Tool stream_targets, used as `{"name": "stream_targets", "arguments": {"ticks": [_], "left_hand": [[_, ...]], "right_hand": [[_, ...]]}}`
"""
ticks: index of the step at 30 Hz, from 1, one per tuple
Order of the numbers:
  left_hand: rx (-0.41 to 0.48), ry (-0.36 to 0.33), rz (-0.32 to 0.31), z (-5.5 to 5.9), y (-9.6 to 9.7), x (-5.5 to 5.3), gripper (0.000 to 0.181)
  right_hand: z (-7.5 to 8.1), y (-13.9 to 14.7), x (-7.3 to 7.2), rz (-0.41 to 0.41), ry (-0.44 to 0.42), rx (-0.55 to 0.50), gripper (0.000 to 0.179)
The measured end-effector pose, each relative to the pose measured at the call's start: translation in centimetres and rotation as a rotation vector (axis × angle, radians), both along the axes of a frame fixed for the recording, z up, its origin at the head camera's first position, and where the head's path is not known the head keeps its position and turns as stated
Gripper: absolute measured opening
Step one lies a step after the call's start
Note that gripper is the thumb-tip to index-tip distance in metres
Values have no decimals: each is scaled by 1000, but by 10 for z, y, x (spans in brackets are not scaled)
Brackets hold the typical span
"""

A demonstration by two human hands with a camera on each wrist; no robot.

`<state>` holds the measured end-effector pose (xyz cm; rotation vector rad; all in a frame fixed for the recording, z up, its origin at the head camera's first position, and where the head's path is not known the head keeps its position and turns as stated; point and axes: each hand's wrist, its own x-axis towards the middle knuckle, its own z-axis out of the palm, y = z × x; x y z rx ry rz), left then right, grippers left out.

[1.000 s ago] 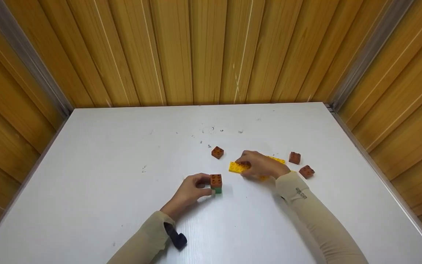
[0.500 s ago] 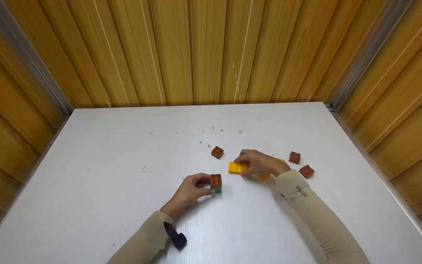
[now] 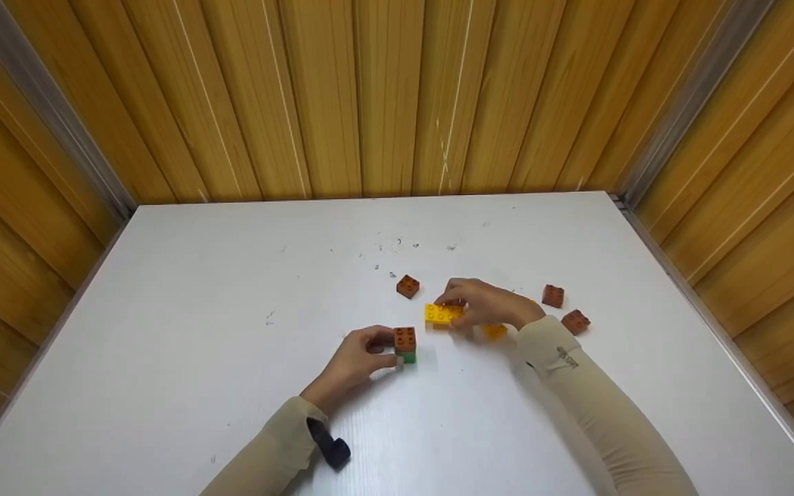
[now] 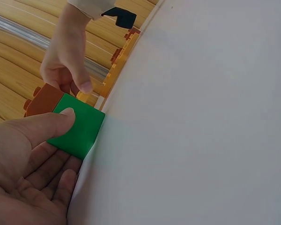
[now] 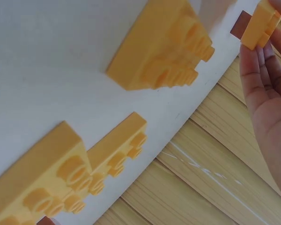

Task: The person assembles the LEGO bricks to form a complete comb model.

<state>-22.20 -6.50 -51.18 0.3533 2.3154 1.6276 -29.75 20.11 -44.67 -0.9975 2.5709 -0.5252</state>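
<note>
The yellow brick [image 3: 440, 315], pinched in the right hand [image 3: 485, 303], has shifted slightly nearer the stack [image 3: 405, 344], beyond and right of it. The left hand [image 3: 355, 358] grips the stack, unmoved; a brown brick [image 3: 408, 286] sits farther beyond.

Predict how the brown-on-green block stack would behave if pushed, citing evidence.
The stack is probably stiff: the left hand grips it without visible dents. Flat sides suggest sliding, not rolling. Being stacked, it might tip if pushed near its top.
</note>
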Motion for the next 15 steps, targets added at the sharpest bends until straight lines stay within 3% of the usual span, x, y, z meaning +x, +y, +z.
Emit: {"name": "stream_targets", "arguments": {"ticks": [10, 15], "left_hand": [[-3, -13, 5, -1, 0, -1, 39], [1, 25, 1, 0, 0, 0, 40]], "right_hand": [[10, -5, 3, 22, -15, -13, 40], [12, -8, 4, 50, -8, -19, 41]]}}
